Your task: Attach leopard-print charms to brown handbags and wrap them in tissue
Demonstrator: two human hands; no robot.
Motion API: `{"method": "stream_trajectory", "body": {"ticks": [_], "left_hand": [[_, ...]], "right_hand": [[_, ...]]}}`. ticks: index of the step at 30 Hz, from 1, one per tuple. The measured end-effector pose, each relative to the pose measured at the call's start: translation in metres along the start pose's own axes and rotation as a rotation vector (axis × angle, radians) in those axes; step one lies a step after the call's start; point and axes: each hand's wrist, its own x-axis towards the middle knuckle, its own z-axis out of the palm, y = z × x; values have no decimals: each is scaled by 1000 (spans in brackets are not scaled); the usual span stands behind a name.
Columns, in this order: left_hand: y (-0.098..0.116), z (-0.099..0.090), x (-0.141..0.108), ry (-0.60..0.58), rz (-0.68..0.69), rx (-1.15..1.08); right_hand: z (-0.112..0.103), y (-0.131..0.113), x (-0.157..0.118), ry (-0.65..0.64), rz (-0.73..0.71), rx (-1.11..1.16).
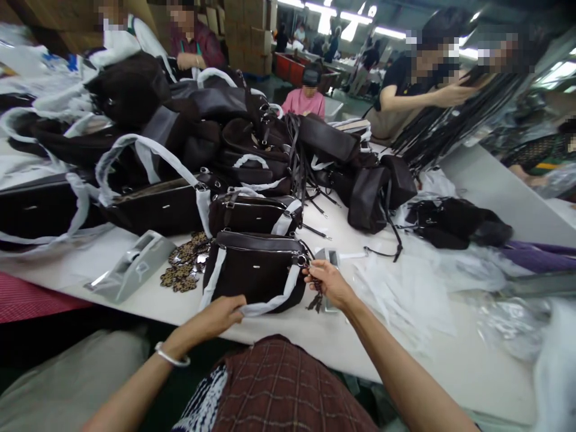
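A dark brown handbag (254,273) stands upright at the table's front edge, its handle wrapped in white material. My left hand (225,313) is closed on the wrapped handle at the bag's lower front. At the bag's right side, my right hand (328,281) pinches a dark tassel charm (315,299) that hangs near the metal ring. Directly behind stands a similar bag (256,214) with a wrapped handle. Leopard-patterned pieces (183,264) lie left of the front bag.
A grey dispenser (130,267) sits at the left on the white table (288,327). Many dark bags (153,201) are piled behind. Clear plastic (400,294) and a black bundle (454,222) lie to the right. People stand or sit across the table.
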Motion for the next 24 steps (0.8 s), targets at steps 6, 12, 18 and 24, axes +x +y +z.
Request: {"method": "stream_trajectory", "body": {"ticks": [6, 12, 18, 24], "left_hand": [[47, -168, 29, 615, -60, 303], [83, -213, 153, 865, 131, 633], [101, -109, 133, 868, 317, 177], [75, 26, 106, 616, -43, -363]], "right_hand": [[-5, 18, 3, -55, 23, -10], [5, 38, 11, -111, 117, -25], [2, 41, 13, -170, 184, 42], [-1, 34, 12, -212, 191, 7]]}}
